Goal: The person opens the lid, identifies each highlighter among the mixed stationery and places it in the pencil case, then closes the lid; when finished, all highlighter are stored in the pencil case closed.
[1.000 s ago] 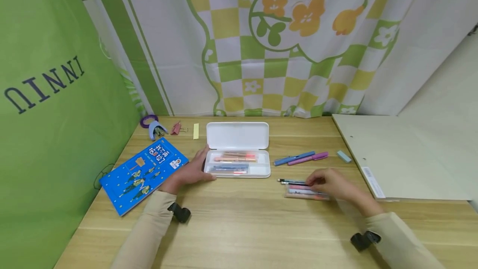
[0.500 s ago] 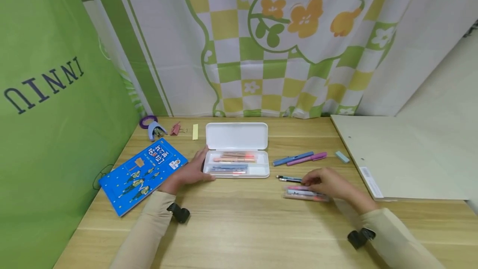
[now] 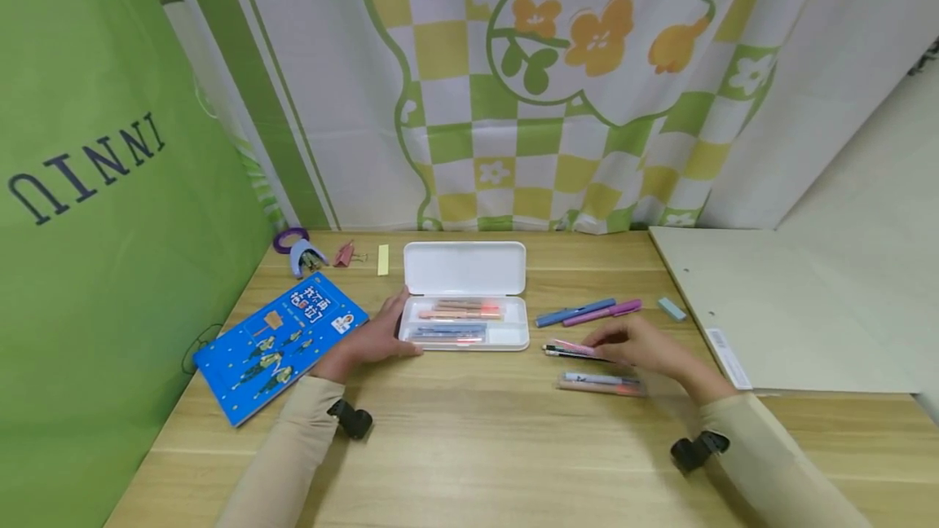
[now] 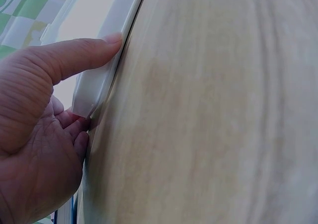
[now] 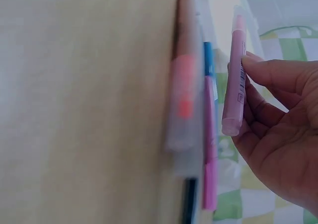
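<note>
A: Pink plastic, that pen in the right hand. Fingers and thumb pinch it around the middle of the barrel, and it is lifted just clear of the surface.

B: How do you think it handles?

A: Light and stiff, I'd judge, with a smooth barrel that could slip or roll in a loose grip. The middle, where the fingertips sit now, seems the sensible place to hold it; taken by an end, it would tip.

B: What lies near that hand?

A: Just under it, a black pen. Nearer the person, two pale markers lie side by side. Beyond the hand, a blue pen and a purple pen rest together, well apart from a small eraser further right.

B: And the left hand?

A: It grips the left end of the open white pencil case, thumb along the front edge, fingers curled at the corner. The case looks rigid and light, so it might slide if not braced. Left of that hand lies a blue booklet.
</note>
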Demonstrator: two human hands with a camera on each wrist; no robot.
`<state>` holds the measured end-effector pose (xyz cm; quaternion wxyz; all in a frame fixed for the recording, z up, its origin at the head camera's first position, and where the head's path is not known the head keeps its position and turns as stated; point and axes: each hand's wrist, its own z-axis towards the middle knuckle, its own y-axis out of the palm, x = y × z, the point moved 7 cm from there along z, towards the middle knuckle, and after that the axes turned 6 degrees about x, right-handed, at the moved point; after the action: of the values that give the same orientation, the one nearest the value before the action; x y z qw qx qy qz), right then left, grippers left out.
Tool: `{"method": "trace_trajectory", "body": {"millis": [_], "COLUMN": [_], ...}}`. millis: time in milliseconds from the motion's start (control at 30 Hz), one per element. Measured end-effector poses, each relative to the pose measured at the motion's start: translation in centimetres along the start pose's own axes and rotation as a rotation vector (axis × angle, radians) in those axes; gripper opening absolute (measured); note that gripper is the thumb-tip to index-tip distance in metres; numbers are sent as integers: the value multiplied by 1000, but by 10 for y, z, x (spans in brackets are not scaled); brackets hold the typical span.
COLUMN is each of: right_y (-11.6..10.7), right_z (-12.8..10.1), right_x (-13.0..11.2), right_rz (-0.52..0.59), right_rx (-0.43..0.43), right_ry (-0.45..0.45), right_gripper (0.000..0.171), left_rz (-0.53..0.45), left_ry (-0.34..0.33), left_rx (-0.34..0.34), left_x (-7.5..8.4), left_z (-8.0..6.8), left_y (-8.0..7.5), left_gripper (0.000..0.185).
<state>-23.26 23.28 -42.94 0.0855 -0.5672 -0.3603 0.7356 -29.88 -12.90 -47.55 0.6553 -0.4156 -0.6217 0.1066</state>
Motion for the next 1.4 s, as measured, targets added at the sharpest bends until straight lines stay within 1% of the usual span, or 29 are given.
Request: {"method": "trace_trajectory", "body": {"millis": [67, 200, 433, 533, 633, 767, 900, 1033, 1133, 1267, 1400], "right_y": [0, 4, 27, 40, 53, 71, 87, 93, 95, 100, 99], "right_z": [9, 35, 85, 106, 124, 144, 156, 162, 164, 166, 164], "right_x": [-6, -20, -42, -53, -64, -71, -69, -65, -64, -64, -65], "right_rz": [2, -42, -63, -71, -95, -158, -232, -316, -332, -315, -315], "right_rx": [6, 22, 40, 43, 48, 30, 11, 45, 61, 41, 52], "right_ry": [8, 17, 48, 17, -32, -54, -33, -42, -42, -28, -30], "right_gripper": [16, 15, 16, 16, 14, 13, 13, 14, 15, 15, 15], "left_rz": [4, -5, -17, -18, -11, -2, 0, 3, -6, -4, 3], "left_ry": [1, 9, 21, 15, 15, 21, 37, 47, 43, 39, 34], "left_rx": [1, 5, 5, 6, 4, 4, 3, -3, 0, 5, 3], "left_x": [-1, -3, -4, -5, -4, -4, -5, -5, -4, -3, -3], "left_z": [0, -1, 1, 1, 1, 2, 5, 5, 4, 4, 3], "left_y": [-1, -3, -4, -4, -4, -3, -2, 1, 1, 0, 0], "left_gripper": [113, 113, 113, 113, 113, 112, 113, 113, 113, 112, 113]}}
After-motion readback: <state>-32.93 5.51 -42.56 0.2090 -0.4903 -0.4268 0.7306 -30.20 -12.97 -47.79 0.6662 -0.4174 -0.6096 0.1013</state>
